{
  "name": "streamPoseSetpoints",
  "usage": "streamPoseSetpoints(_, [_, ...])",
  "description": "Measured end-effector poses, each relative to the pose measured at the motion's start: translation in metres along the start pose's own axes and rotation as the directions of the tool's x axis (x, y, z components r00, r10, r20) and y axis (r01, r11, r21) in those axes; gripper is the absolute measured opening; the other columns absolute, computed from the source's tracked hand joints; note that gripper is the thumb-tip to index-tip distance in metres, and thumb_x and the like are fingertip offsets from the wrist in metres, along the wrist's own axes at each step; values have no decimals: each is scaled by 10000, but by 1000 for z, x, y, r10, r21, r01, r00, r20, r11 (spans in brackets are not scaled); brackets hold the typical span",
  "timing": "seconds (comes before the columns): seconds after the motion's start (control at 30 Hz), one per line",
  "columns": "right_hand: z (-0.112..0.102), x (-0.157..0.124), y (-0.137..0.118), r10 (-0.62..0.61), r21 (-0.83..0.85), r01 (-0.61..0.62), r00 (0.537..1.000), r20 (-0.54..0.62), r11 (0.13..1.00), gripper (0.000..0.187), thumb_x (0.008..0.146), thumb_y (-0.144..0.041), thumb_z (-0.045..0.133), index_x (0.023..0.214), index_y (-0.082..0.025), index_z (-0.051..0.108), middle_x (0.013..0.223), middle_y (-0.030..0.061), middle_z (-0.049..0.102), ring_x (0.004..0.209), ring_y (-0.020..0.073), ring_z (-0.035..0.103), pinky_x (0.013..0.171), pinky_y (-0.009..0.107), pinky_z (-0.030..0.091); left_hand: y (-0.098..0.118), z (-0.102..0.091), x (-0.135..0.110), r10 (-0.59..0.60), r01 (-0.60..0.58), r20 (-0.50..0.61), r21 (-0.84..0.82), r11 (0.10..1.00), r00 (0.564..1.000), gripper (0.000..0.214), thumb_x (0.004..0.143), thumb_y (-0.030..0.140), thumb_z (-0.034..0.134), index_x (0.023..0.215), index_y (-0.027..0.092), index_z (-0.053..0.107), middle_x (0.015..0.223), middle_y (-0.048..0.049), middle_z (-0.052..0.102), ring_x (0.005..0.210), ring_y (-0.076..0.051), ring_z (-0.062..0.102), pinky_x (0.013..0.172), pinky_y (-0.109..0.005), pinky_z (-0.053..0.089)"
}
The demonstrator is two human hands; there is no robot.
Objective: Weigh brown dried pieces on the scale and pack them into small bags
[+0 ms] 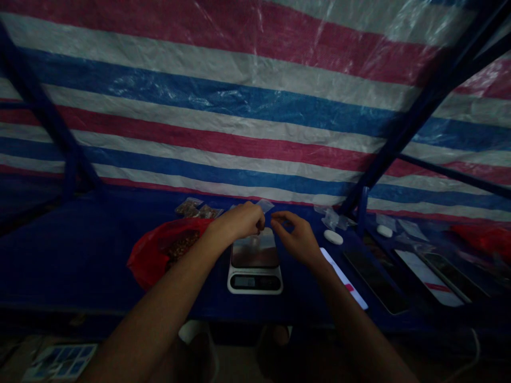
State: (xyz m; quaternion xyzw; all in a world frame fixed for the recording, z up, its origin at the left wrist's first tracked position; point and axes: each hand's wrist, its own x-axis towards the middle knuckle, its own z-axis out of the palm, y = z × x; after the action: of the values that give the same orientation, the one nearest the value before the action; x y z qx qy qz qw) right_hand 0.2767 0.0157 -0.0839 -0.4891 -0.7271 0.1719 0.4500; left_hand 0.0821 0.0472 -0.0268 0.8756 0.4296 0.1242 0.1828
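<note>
A white digital kitchen scale with a lit display and a reflective square plate lies in front of me. Over the plate's far left edge is my left hand, its fingers curled closed; what they hold, if anything, is hidden. My right hand hovers at the plate's right side, thumb and fingers curved and apart, nothing visible between them. Just behind the hands shows a small clear plastic bag; I cannot tell whether it is touched. A red plastic bag with brown pieces sits left, partly behind my left forearm.
Filled clear bags lie behind the red bag. Right of the scale are several phones, white oval cases and loose clear bags. Blue metal bars slant at both sides before a striped tarp.
</note>
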Motion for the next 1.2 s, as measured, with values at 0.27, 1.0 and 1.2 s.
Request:
streamPoseSetpoints(0.27, [-3,0,-3,-48,7,48,999,0,999,217,910,-320,636,1065,-201,732,1037,78,770,965,247,704,884,409,547,-8,3,4,40,-43,-32,-101,994,999,278,657,29,765,766,282,796,800,-9,799,787,-240,755,681,-305,496])
streamPoseSetpoints(1.0, [-3,1,-6,-36,18,36,999,-1,999,227,914,-341,623,1038,-194,743,1002,73,760,913,228,687,748,350,503,-26,2,-19,-271,243,98,233,942,958,175,785,300,707,917,233,801,958,-99,796,865,-279,736,751,-331,529])
streamPoseSetpoints(1.2, [-2,1,-7,-47,18,48,999,-6,999,222,913,-333,623,1041,-195,741,1012,73,758,909,224,686,750,349,497,-26,3,-22,-238,221,50,233,947,970,226,841,261,624,979,245,801,1004,-79,797,917,-251,737,738,-294,502])
